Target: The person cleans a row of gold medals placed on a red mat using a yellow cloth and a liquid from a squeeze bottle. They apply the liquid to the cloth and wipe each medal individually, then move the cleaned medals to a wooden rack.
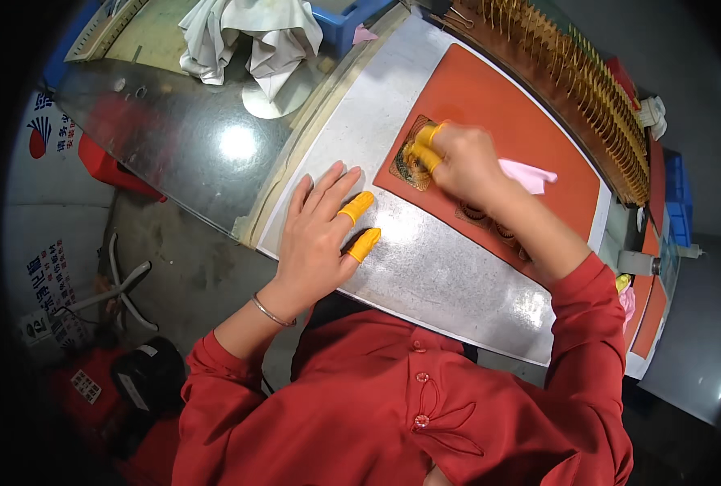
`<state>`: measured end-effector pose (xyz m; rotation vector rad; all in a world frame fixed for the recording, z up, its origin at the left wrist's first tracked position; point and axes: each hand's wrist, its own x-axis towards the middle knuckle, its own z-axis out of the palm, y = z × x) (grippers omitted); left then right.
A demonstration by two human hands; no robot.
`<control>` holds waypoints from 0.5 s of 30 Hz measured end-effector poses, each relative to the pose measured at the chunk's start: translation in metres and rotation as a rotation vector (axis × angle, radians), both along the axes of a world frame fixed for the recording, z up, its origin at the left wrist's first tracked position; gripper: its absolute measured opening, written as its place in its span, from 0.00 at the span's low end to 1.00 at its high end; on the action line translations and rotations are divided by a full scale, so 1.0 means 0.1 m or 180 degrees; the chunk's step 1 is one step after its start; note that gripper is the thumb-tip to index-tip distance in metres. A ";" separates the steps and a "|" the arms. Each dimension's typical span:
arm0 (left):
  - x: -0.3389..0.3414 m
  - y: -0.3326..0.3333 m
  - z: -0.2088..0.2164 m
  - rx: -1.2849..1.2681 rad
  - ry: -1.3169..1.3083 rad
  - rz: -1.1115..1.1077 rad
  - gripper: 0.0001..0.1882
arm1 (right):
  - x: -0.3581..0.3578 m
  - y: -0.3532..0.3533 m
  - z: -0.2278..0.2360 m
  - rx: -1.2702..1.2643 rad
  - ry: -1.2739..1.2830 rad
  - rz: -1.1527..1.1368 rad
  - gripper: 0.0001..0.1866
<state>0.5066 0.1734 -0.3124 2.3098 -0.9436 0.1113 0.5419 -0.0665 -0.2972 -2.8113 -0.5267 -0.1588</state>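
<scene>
1. Piece (406, 170), patterned black and gold: lies at the left end of the orange mat (498, 97).
2. My right hand (464, 158): curled over it; whether pinching, I cannot tell.
3. My left hand (316, 243): fingers spread on the grey worktop (433, 267).

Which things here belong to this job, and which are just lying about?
Apparently in use:
orange mat
black-and-gold piece under the right hand
yellow finger covers

Seemingly just lying about:
crumpled white cloth
blue bin
</scene>
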 end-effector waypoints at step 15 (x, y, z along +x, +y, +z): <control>-0.01 -0.02 0.02 -0.0054 0.0001 0.0029 0.16 | 0.14 -0.24 0.08 0.0151 0.0234 -0.0050 0.05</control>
